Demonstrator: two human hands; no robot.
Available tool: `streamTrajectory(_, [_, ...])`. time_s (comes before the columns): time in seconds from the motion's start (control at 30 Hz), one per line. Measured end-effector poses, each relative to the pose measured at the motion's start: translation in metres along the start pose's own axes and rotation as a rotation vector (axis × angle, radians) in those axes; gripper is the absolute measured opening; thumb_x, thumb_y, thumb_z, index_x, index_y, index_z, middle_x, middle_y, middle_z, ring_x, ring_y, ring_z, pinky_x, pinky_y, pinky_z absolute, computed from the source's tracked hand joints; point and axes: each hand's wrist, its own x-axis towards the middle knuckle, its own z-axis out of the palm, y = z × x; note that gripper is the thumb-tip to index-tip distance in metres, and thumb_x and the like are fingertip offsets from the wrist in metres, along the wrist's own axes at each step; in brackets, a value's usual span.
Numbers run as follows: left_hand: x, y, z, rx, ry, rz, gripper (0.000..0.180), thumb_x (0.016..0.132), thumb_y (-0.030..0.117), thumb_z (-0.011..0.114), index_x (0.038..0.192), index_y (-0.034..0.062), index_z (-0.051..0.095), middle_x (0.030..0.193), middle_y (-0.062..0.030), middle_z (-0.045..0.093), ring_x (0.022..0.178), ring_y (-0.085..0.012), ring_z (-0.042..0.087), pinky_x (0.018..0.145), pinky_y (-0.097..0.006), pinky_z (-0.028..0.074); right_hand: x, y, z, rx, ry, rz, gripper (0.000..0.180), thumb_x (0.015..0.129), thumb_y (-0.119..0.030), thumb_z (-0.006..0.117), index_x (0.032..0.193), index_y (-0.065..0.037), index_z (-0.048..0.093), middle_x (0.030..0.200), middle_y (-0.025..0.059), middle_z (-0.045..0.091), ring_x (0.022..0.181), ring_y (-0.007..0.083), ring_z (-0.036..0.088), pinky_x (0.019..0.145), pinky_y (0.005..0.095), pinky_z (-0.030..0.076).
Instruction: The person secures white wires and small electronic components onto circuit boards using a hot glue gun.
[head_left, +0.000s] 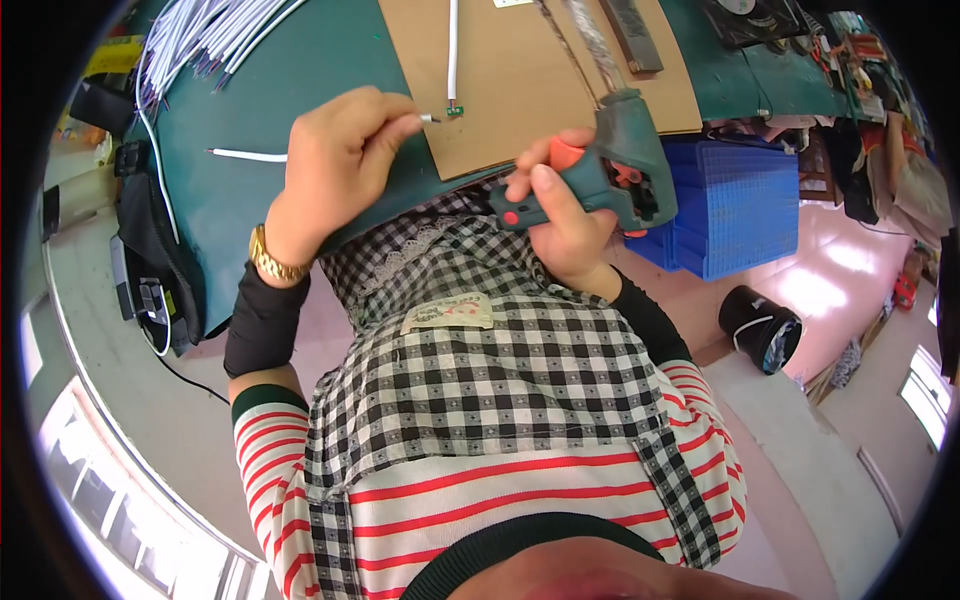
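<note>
My left hand [345, 150] is closed in a pinch on a white cable [248, 155]. One end of that cable sticks out past my fingertips, close to a small green circuit board [455, 111]. A second white cable [453, 50] runs away from the board toward the far edge, its near end at the board. My right hand [565, 210] grips a dark green soldering gun [632, 150] with an orange-red trigger. Its metal shaft and a thinner rod point away from me, and their tips are not plainly visible.
A brown board [520, 90] lies on the green table [240, 110], with a dark metal bar [632, 35] on it. White cables [205, 40] are piled at the far left. Blue crates [735, 205] stand right of the table, and a black bucket [760, 328] is on the floor.
</note>
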Motion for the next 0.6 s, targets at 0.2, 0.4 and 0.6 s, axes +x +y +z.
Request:
streamTrajectory(0.2, [-0.001,-0.011,0.018,-0.139,0.009,-0.175,0.007,0.075,0.007,0.067,0.078,0.0023,0.063,0.066,-0.0065,0.059,0.053,-0.0141,0.055,0.05,-0.025,0.045,-0.007,-0.005,-0.016,-0.061,0.045,-0.033,0.034,0.084,0.003,0.048,0.115,-0.007,0.04,0.09,0.0114,0.054,0.067,0.0164,0.055,0.072,0.0351,0.048])
streamTrajectory(0.4, [0.001,-0.011,0.019,-0.074,0.013,-0.236,0.01,0.073,0.009,0.069,0.074,0.0026,0.061,0.062,-0.0058,0.056,0.05,-0.0126,0.053,0.049,-0.024,0.044,-0.008,-0.005,-0.02,-0.126,0.05,-0.009,0.034,0.083,0.002,0.047,0.115,-0.006,0.04,0.09,0.0112,0.054,0.067,0.0158,0.055,0.072,0.0346,0.048])
streamTrajectory(0.6, [0.001,-0.011,0.026,-0.142,-0.031,-0.235,0.014,0.072,0.011,0.07,0.071,0.003,0.058,0.06,-0.0056,0.055,0.048,-0.0122,0.052,0.046,-0.024,0.042,-0.009,-0.003,-0.021,-0.112,0.016,0.025,0.029,0.086,0.0,0.051,0.111,-0.006,0.038,0.088,0.0084,0.053,0.068,0.0147,0.055,0.064,0.0295,0.047])
